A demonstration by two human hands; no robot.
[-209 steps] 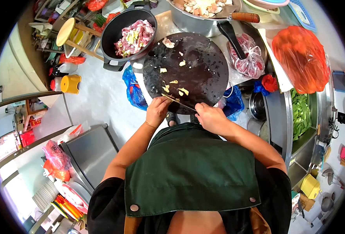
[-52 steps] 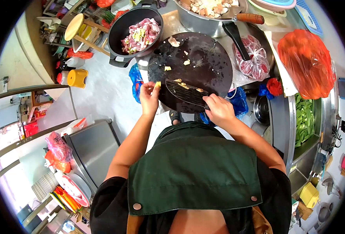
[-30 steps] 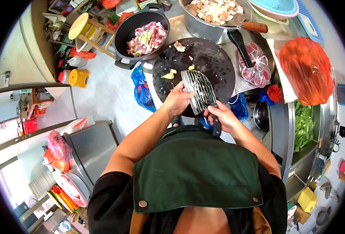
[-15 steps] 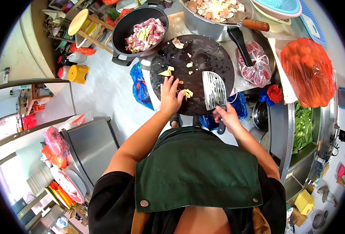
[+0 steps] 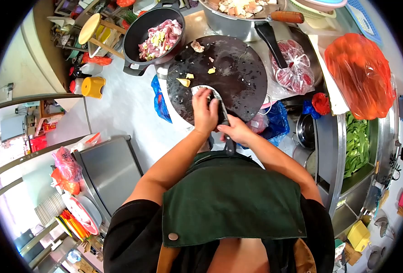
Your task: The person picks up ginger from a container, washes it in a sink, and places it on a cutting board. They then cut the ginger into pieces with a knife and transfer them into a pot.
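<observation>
A cleaver (image 5: 223, 102) is in my right hand (image 5: 238, 131), which is wrapped around its dark handle near the front edge of the round dark chopping board (image 5: 238, 68). The blade lies over the front left of the board. My left hand (image 5: 204, 111) is at the blade, its fingers bent together over the metal; anything under them is hidden. Just beyond the fingers lie a pale yellow wedge (image 5: 183, 82) and a small yellow piece (image 5: 190, 76), which look like ginger. Another yellow bit (image 5: 211, 70) lies farther right, and a scrap of meat (image 5: 197, 46) sits at the back.
A black pot (image 5: 131, 43) holding cut raw meat stands at back left. Behind the board is a metal pot (image 5: 233, 28) of chopped pieces, with a second wooden-handled tool (image 5: 287, 17) across its rim. Bagged red items (image 5: 293, 63) and a large red bag (image 5: 360, 75) are at right.
My right hand has swung the cleaver left and turned it beneath my left hand. My left hand's fingers have drawn together. The yellow pieces beside it are out of sight.
</observation>
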